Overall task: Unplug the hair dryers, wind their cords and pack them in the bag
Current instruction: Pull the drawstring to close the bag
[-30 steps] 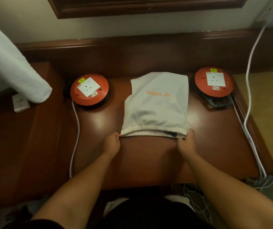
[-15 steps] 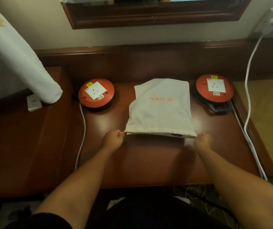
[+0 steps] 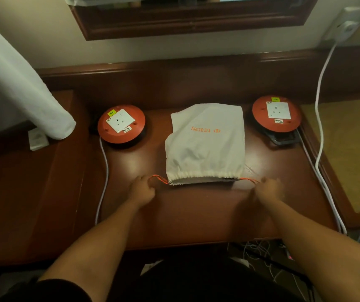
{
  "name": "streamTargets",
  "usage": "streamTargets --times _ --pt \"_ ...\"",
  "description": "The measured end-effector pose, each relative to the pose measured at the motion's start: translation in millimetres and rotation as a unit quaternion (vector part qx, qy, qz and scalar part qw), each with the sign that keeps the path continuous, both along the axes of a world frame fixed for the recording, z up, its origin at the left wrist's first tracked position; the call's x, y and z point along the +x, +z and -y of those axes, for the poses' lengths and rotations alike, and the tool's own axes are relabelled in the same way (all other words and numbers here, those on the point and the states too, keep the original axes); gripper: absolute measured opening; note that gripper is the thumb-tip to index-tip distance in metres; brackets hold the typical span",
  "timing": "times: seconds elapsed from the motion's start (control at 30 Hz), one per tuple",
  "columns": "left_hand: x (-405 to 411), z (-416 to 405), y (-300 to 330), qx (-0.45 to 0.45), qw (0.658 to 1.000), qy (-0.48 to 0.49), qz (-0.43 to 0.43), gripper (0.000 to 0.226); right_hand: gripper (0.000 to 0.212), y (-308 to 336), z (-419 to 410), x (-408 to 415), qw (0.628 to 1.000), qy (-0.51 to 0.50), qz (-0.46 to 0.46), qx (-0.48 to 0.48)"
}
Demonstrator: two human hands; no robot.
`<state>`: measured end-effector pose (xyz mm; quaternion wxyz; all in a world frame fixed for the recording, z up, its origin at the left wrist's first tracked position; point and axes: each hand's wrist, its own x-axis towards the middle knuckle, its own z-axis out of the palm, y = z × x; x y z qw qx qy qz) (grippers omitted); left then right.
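Observation:
A white drawstring bag [image 3: 205, 147] with orange lettering lies bulging in the middle of the dark wooden desk [image 3: 196, 210], its gathered mouth toward me. Thin orange drawstrings run out from both ends of the mouth. My left hand [image 3: 142, 189] grips the left drawstring [image 3: 158, 178] just left of the bag. My right hand [image 3: 269, 188] pinches the right drawstring [image 3: 249, 180] to the right of the bag. No hair dryer is visible; the bag's contents are hidden.
Two orange cable reels with white sockets sit on the desk, one back left [image 3: 121, 124], one back right [image 3: 277, 114]. White cords [image 3: 320, 127] run down the right edge from a wall plug [image 3: 349, 27]. A white rolled cloth [image 3: 22, 83] hangs at left.
Both hands have moved apart from the bag's mouth, drawing the orange strings out. The mouth has gathered into puckers and is narrower than before.

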<state>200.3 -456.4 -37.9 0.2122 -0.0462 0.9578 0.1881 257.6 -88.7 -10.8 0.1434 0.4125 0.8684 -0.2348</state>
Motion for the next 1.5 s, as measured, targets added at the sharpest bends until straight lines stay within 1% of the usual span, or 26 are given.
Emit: streamTargets --times 0.03,0.1,0.13,0.2,0.27,0.33,0.43,0.47,0.5,0.57,0.63,0.7,0.73,0.8,0.87,0.9,0.97,1.07,1.13,1.17,1.2,1.27,1.3,1.37,1.43,1.5 --pt "3 -6 1 -0.045 0.999 -0.021 -0.015 0.051 0.047 0 5 1 0.999 0.027 0.006 0.033" --pt "7 -20 7 -0.073 0.994 -0.048 -0.059 0.079 0.065 -3 14 1 0.99 0.113 -0.002 0.082" --pt "8 -27 8 -0.066 0.993 -0.058 -0.075 0.088 0.071 -5 19 -1 0.984 0.158 -0.002 0.082" --pt "9 -41 9 -0.057 0.989 -0.084 -0.104 0.093 0.076 -8 30 -6 0.973 0.225 0.001 0.05" --pt "9 -53 9 -0.069 0.983 -0.115 -0.128 0.088 0.069 -10 39 -11 0.973 0.23 -0.004 0.017" --pt "9 -61 9 -0.094 0.975 -0.142 -0.139 0.075 0.058 -10 44 -15 0.984 0.176 -0.024 0.0" --pt "7 -66 5 -0.144 0.968 -0.158 -0.128 0.046 0.066 -15 44 -19 0.995 0.093 0.029 -0.018" --pt "7 -67 3 -0.152 0.97 -0.156 -0.112 0.039 0.063 -18 43 -19 0.995 0.085 0.04 -0.025" --pt "8 -67 2 -0.147 0.974 -0.15 -0.089 0.034 0.055 -21 41 -19 0.995 0.085 0.036 -0.039" --pt "10 -63 2 -0.075 0.991 -0.108 -0.035 0.027 0.035 -25 39 -18 0.993 0.09 0.008 -0.07" --pt "14 -58 2 -0.006 0.997 -0.073 0.001 0.025 0.026 -30 35 -14 0.991 0.094 -0.022 -0.09" --pt "17 -56 2 0.005 0.997 -0.075 0.01 0.024 0.017 -37 29 -10 0.989 0.109 -0.042 -0.095" --pt "19 -55 2 -0.004 0.997 -0.081 0.017 0.026 0.016 -39 27 -7 0.987 0.118 -0.048 -0.095" --pt "20 -53 0 -0.058 0.994 -0.09 0.034 0.048 0.025 -40 25 -2 0.984 0.131 -0.067 -0.097" --pt "20 -48 -2 -0.105 0.992 -0.058 0.04 0.063 0.03 -36 24 3 0.983 0.132 -0.086 -0.095" --pt "21 -45 -3 -0.107 0.994 -0.027 0.021 0.065 0.032 -35 24 5 0.983 0.129 -0.094 -0.093" --pt "23 -39 -5 -0.084 0.994 0.012 -0.068 0.061 0.032 -37 22 6 0.982 0.117 -0.112 -0.102" --pt "25 -35 -2 -0.046 0.981 0.018 -0.186 0.041 0.032 -37 22 7 0.98 0.11 -0.121 -0.113" --pt "25 -33 -2 -0.029 0.975 0.027 -0.22 0.038 0.031 -37 25 8 0.98 0.107 -0.122 -0.113" --pt "24 -33 -4 -0.034 0.974 0.001 -0.225 0.042 0.032 -38 26 8 0.98 0.105 -0.123 -0.114" --pt "23 -33 -8 -0.046 0.975 -0.043 -0.211 0.045 0.033 -40 27 8 0.98 0.103 -0.124 -0.114" --pt "21 -37 -16 -0.08 0.979 -0.127 -0.139 0.046 0.033 -41 27 8 0.982 0.092 -0.12 -0.117" --pt "21 -41 -20 -0.107 0.978 -0.145 -0.105 0.046 0.033 -41 28 8 0.982 0.088 -0.12 -0.12" --pt "19 -48 -24 -0.142 0.978 -0.137 -0.067 0.045 0.033 -41 29 8 0.981 0.085 -0.123 -0.122" --pt "15 -56 -28 -0.116 0.983 -0.123 -0.067 0.037 0.033 -41 29 8 0.981 0.087 -0.124 -0.121" --pt "11 -61 -30 -0.032 0.992 -0.099 -0.065 0.028 0.032 -42 29 8 0.981 0.091 -0.124 -0.122"
